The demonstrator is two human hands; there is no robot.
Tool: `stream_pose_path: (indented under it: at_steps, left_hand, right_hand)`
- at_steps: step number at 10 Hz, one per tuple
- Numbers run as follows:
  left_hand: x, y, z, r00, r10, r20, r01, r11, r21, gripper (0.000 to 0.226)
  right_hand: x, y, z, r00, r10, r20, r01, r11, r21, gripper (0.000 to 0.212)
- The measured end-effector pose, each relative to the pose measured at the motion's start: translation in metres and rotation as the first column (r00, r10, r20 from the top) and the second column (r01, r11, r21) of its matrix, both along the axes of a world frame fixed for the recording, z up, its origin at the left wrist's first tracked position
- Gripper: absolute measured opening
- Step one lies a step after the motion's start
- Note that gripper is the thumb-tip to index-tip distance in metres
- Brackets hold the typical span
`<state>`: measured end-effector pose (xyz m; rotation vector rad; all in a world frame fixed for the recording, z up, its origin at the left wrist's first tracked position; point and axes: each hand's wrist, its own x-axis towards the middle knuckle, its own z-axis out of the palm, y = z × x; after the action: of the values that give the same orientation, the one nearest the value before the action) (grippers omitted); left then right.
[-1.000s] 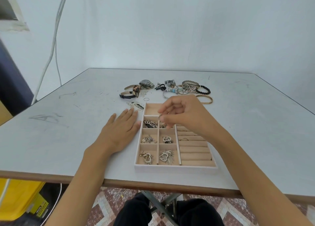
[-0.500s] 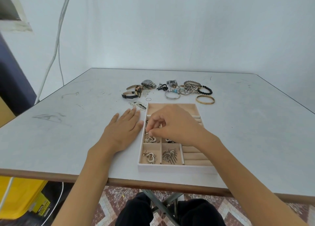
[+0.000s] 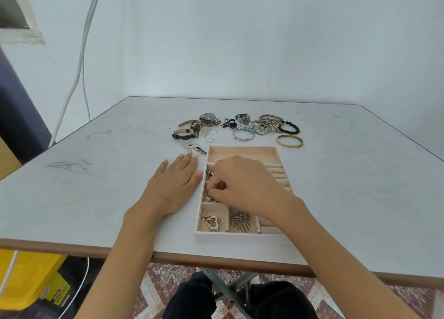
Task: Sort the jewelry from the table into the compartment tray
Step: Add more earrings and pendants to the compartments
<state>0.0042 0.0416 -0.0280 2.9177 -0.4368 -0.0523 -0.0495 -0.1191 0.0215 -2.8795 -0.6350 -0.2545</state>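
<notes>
A: State of left hand (image 3: 176, 181)?

B: Flat, palm down on the table (image 3: 96, 174). Fingers straight and released, grasping nothing. Just beside the left wall of the compartment tray (image 3: 240, 237); contact with the wall not resolvable.

A: Right hand (image 3: 245, 186)?

B: Over the tray's left half, knuckles up, fingers curled. Thumb and forefinger tips (image 3: 212, 190) drawn together, low in the left column, second compartment from the front. Cannot tell whether a piece sits pinched between them: too small, partly hidden.

A: Jewelry in the tray?

B: Heart pendant (image 3: 212, 222) in the front-left compartment. Fan-shaped piece (image 3: 240, 221) in the compartment to its right. Sparkly piece (image 3: 209, 199) just under the fingertips. Chain piece (image 3: 210, 173) one compartment further back. Thin ring (image 3: 276, 172) on the roll slots, right side.

A: Unsorted?

B: On the table behind the tray, well apart from both hands. Gold bangle (image 3: 289, 141) nearest the rear-right corner. Black bead bracelet (image 3: 289, 127) and silver bangle (image 3: 243, 134) at the edges of a tangled cluster. Strap watch (image 3: 186, 132) and metal watch (image 3: 209, 118) further left. Small loose ring (image 3: 209, 140) near the rear-left corner.
</notes>
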Motion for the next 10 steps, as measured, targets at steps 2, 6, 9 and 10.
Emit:
stream_pose_path:
  at_steps: [2,6,9,10]
  left_hand:
    - [0.0011,0.0002,-0.0011,1.0,-0.002,0.001,0.002,1.0,-0.001,0.054]
    - [0.0002,0.0002,-0.0001,1.0,0.0,-0.001,0.0,1.0,0.01,0.054]
    - [-0.0003,0.0,0.0001,1.0,-0.003,-0.003,0.003,1.0,0.001,0.054]
    - [-0.0004,0.0005,-0.0003,1.0,-0.004,-0.001,0.004,1.0,-0.004,0.054]
  right_hand:
    - [-0.0003,-0.0001,0.0012,1.0,0.02,-0.009,-0.02,1.0,0.007,0.017]
    - [-0.0008,-0.0009,0.0007,1.0,0.017,-0.01,-0.017,1.0,0.016,0.016]
    - [0.0006,-0.0044,-0.0008,0.999,0.049,-0.007,-0.049,0.997,0.052,0.017]
    - [0.0017,-0.005,-0.0026,0.999,0.045,-0.008,-0.044,0.995,0.094,0.018]
